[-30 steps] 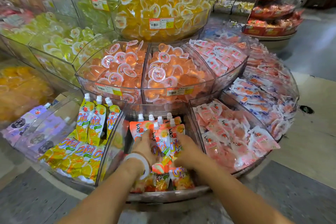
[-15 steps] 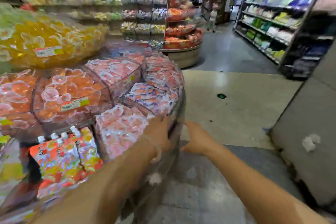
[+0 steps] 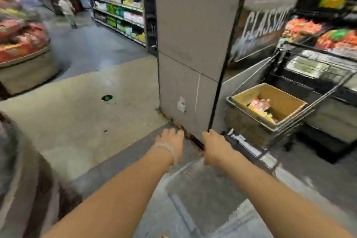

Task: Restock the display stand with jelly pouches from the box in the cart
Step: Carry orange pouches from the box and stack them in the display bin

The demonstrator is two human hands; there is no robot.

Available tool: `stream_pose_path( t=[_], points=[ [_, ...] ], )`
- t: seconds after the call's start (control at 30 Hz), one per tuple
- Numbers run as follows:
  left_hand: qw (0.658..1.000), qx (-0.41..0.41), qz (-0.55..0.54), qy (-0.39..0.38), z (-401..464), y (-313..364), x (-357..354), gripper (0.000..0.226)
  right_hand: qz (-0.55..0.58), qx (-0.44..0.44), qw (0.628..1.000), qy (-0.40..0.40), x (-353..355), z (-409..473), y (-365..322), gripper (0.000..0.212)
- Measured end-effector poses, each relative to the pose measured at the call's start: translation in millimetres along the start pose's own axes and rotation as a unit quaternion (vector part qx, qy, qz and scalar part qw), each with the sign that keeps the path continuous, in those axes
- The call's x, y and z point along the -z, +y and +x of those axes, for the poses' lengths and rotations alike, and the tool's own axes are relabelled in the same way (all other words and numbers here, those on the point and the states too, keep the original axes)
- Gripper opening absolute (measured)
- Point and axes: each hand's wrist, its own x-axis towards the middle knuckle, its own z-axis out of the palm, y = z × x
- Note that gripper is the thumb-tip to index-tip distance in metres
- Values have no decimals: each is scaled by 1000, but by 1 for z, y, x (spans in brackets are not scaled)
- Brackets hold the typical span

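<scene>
An open cardboard box sits in a black wire cart at the right, beyond a grey pillar. Orange and yellow jelly pouches lie in the box's bottom. My left hand and my right hand are stretched out in front of me over the floor, both holding nothing, fingers loosely apart, well short of the cart. A pale band circles my left wrist. The display stand shows only as a blurred dark edge at the lower left.
A wide grey pillar stands straight ahead, left of the cart. A chest freezer lies behind the cart. Another round stand is at far left, shelves and a person down the aisle.
My view has swung right, away from the stand, to the pillar and the cart. Both hands have left the pouches in the stand and now hang in the air holding nothing.
</scene>
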Motion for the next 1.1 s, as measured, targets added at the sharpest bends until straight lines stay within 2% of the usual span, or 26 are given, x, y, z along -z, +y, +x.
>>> stream_pose_path(
  t=[0.1,0.2,0.27,0.37,0.47,0.6,0.8,0.93,1.1],
  points=[
    [998,-59,8,-23,54,41,9,70,-7,-60,998,18,10,24,49,52],
    [993,-110,25,-30,107,75,25,70,-4,-119,993,11,28,52,86,62],
    [989,-139,35,-33,143,93,39,73,4,-152,988,4,44,76,107,62],
    [983,-177,44,-26,199,115,65,83,15,-192,981,3,70,114,134,62],
    [976,-212,49,-29,252,135,83,80,23,-223,975,1,90,146,161,68],
    [965,-248,64,-54,308,161,85,82,32,-263,964,-10,97,179,199,61],
    [955,-274,80,-75,389,203,84,85,30,-299,953,-25,108,236,260,58],
    [957,-263,95,-76,451,235,88,78,39,-293,955,-20,113,291,314,73],
    [963,-232,95,-97,530,281,91,66,77,-277,957,-30,127,360,385,58]
  ],
)
